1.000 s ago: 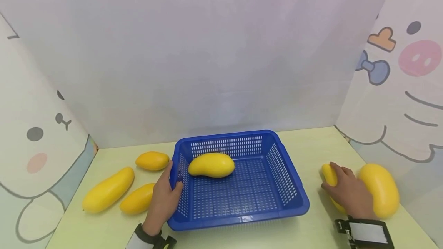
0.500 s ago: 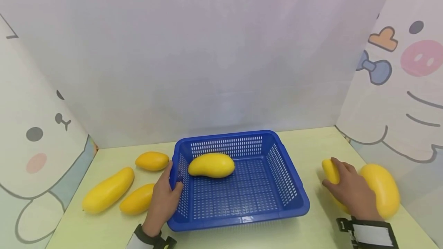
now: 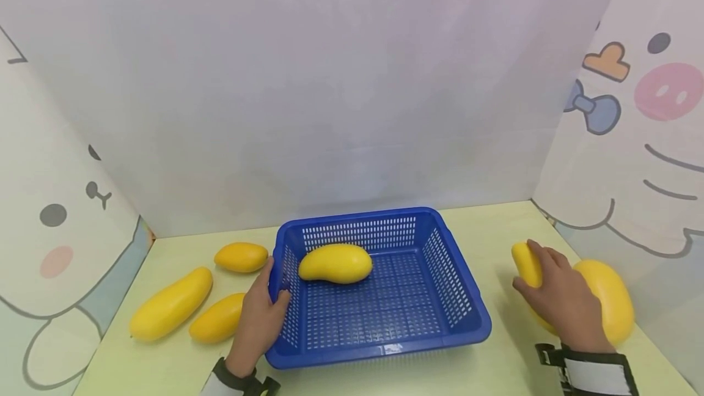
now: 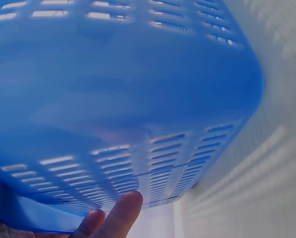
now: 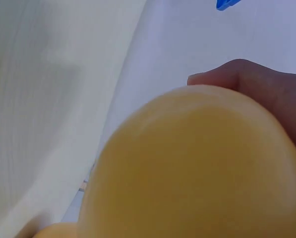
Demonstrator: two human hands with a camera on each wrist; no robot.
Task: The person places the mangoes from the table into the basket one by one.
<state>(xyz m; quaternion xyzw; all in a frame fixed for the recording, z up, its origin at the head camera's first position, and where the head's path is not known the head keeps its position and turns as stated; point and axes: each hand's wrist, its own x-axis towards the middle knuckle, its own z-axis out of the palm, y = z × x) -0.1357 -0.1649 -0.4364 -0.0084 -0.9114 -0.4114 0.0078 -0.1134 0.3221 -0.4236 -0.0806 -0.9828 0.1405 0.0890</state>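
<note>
A blue plastic basket [image 3: 379,350] stands mid-table, with one yellow mango [image 3: 337,263] lying inside at its left. My left hand [image 3: 260,316] grips the basket's left rim, thumb on the inner side. In the left wrist view its fingertips [image 4: 125,210] lie along the slotted outer wall. At the right, my right hand [image 3: 566,301] holds another yellow mango [image 3: 527,264], thumb and fingers around it. The right wrist view is filled by this held mango [image 5: 197,163], its rounded end toward the camera and the thumb [image 5: 227,74] along its edge.
Left of the basket lie a long yellow mango [image 3: 172,304] and two smaller orange-yellow mangoes, one farther back [image 3: 241,257] and one near my left wrist [image 3: 217,318]. A large yellow mango [image 3: 607,301] rests beyond my right hand. Cloth walls [image 3: 352,90] enclose the table's back and sides.
My right hand has raised its mango a little, moving slightly away from me and to the right. The left hand and the basket have stayed in place.
</note>
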